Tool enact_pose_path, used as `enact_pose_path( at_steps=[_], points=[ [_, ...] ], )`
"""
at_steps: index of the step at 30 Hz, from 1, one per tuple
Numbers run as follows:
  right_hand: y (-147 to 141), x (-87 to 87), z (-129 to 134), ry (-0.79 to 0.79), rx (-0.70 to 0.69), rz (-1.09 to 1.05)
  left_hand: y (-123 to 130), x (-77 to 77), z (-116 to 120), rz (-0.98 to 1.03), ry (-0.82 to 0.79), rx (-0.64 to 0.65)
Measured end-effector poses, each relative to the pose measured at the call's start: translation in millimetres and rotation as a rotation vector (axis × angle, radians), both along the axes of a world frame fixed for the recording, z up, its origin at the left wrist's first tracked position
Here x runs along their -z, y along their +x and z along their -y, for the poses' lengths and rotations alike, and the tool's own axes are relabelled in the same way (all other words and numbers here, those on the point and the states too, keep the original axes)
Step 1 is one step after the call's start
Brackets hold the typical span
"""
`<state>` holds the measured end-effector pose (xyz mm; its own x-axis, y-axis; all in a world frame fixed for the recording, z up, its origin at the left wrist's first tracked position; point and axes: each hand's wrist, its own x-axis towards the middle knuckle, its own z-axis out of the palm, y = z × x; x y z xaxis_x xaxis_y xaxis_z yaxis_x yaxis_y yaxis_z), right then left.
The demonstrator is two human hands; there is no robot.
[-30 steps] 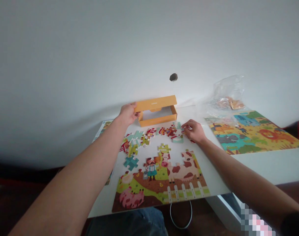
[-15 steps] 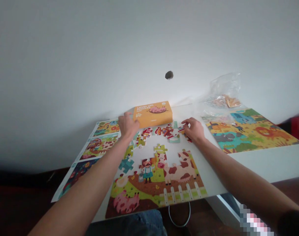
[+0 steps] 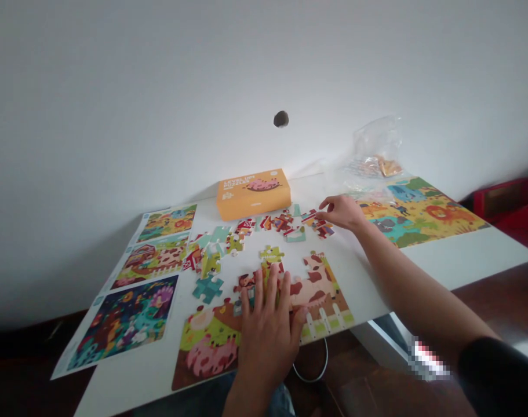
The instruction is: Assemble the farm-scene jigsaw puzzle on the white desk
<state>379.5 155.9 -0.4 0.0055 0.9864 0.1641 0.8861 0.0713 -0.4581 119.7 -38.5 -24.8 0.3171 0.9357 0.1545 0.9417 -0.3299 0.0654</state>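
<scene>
My left hand [image 3: 270,324] lies flat with spread fingers on the partly joined farm puzzle [image 3: 211,353], covering part of the farmer and the cow's head. Beyond the puzzle, my right hand [image 3: 342,212] has its thumb and index finger bent together at the edge of a red-striped puzzle piece [image 3: 309,216]. Just below those fingers is another dark red piece [image 3: 324,230]. Several loose pieces, among them a red barn piece [image 3: 245,226] and a teal piece [image 3: 207,288], form an arc behind and left of the joined part.
An orange puzzle box [image 3: 255,197] stands against the wall. At left lies a picture sheet [image 3: 135,284] with three scenes. A finished animal puzzle [image 3: 429,214] is at right, with a clear plastic bag [image 3: 377,150] behind it. The white table [image 3: 429,260] ends at its front edge.
My left hand has come from beside the orange box down onto the farm puzzle. My right hand stays by the red-striped piece, shifted slightly. The view has swung a little to the right.
</scene>
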Motion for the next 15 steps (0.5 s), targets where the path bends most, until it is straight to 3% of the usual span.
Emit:
enact_pose_path(
  at_steps=[9,12,15],
  points=[
    [-54.1,-0.1,20.6,-0.005,-0.415,0.176,-1.8,-3.4,-1.3,0.024,0.075,0.032],
    [-57.4,-1.6,21.3,-0.001,-0.437,0.143,-3.6,-1.4,-1.9,0.020,0.082,0.044],
    [-49.7,-1.0,16.1,0.023,-0.351,0.042,-5.0,1.1,-3.2,0.015,0.084,0.056]
  ],
)
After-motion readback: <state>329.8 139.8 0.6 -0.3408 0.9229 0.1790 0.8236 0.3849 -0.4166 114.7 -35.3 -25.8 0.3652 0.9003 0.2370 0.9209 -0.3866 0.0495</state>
